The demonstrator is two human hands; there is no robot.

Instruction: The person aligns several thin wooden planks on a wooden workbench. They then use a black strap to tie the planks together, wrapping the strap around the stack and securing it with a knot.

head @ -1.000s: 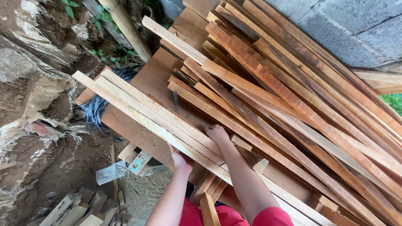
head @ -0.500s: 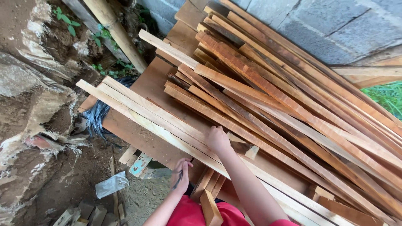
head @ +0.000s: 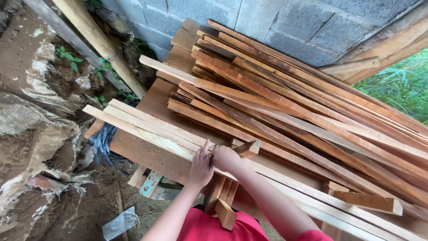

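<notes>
Together, left hand [head: 201, 166] open-fingered against pale slats [head: 147, 127], right hand [head: 225, 157] clenched on small wood block [head: 248, 147].

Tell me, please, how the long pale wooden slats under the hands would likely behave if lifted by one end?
The pale slats look long and thin, so they would probably sag and feel end-heavy. Loosely stacked, they might slide apart. Both the left hand and right hand rest on them.

Outdoor woodyard, stacked planks [head: 285, 111], block wall [head: 285, 22]

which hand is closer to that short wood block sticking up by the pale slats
Right. The right hand sits just left of the short wood block, about touching it. The left hand lies further left, on the pale slats.
</notes>
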